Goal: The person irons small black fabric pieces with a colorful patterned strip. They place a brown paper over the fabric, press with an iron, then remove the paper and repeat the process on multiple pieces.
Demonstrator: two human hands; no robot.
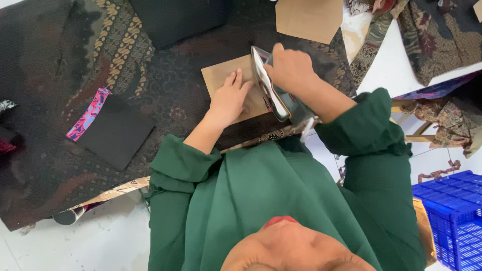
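Gripping the iron (pixel 271 90) by its handle, the right hand (pixel 290 68) is closed, fingers wrapped over the top. The iron is tipped on its edge, its shiny soleplate facing the left hand, with its tip pointing away from the person. It stands at the right edge of a tan card (pixel 236 85).

The left hand (pixel 230 100) lies open and flat, palm down, on the card, fingers extended and pressed together. It sits just beside the soleplate; whether it touches the iron cannot be told.

The card lies on dark patterned cloth (pixel 165 95) that covers the bench (pixel 401 65). The bare white bench surface shows to the right of the cloth.

Surrounding items:
- A black square piece (pixel 118 133) lies on the cloth to the left, well apart from both hands.
- A pink and blue patterned strip (pixel 89 114) touches the upper left edge of the black piece.
- A second tan card (pixel 309 19) lies at the far edge of the cloth, beyond the iron.
- More patterned fabric (pixel 432 35) is heaped on the bench at upper right.
- A blue plastic crate (pixel 454 211) stands on the floor at lower right.

Both arms wear green sleeves (pixel 374 125).
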